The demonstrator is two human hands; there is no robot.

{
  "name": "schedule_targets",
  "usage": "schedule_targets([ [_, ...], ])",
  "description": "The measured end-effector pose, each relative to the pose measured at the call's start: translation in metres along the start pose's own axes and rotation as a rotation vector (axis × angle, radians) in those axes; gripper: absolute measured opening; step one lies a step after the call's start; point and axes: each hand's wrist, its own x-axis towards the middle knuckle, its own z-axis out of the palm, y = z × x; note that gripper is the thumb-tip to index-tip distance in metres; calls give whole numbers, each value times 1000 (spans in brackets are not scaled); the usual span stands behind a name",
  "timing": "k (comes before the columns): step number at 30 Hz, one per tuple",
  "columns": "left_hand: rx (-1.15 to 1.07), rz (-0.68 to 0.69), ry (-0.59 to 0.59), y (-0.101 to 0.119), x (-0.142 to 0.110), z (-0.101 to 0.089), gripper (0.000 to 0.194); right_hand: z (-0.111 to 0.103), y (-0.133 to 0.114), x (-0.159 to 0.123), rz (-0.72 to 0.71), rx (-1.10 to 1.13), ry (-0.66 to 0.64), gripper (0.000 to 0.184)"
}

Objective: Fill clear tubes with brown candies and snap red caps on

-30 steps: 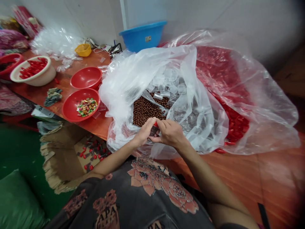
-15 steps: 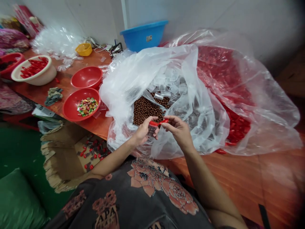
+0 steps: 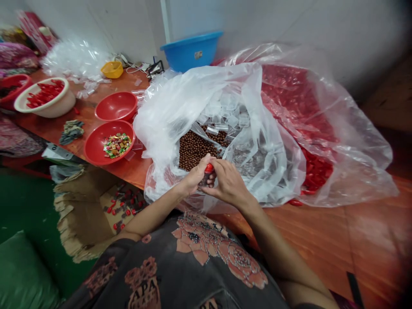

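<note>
Between my hands is a small clear jar [image 3: 204, 182] with brown balls inside and a red lid [image 3: 209, 168] on top. My left hand [image 3: 194, 177] is wrapped round the jar, thumb near the lid. My right hand [image 3: 229, 181] closes on the same jar from the right, its fingers at the lid and thumb near the base; the fingers partly hide it. Just beyond my hands lies a heap of brown chocolate-like balls [image 3: 196, 150] in an opened plastic bag [image 3: 170, 103]. Small clear containers [image 3: 228, 105] lie behind them.
Red plastic pieces [image 3: 317, 171] fill a clear bag at the right. A blue basin [image 3: 191, 53] stands behind. To the left are a red bowl [image 3: 92, 146] of wrapped sweets, another red bowl [image 3: 116, 105] and a white bowl [image 3: 48, 109]. A cardboard box [image 3: 77, 214] below holds red-lidded jars.
The red piece pinched in my right hand is now on top of the jar. My right hand has moved left and closed round the jar alongside my left hand.
</note>
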Motion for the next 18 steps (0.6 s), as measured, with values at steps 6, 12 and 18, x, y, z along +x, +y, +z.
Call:
schedule_targets([
  [6, -26, 16, -35, -5, -4, 2, 51, -1, 9, 0, -134, -105, 26, 67],
  [12, 74, 115, 8, -9, -13, 4, 59, 5, 1, -1, -42, -77, -50, 65],
  [18, 677, 488, 654, 18, -51, -72, 31, -26, 33, -16, 251, -17, 119, 82],
])
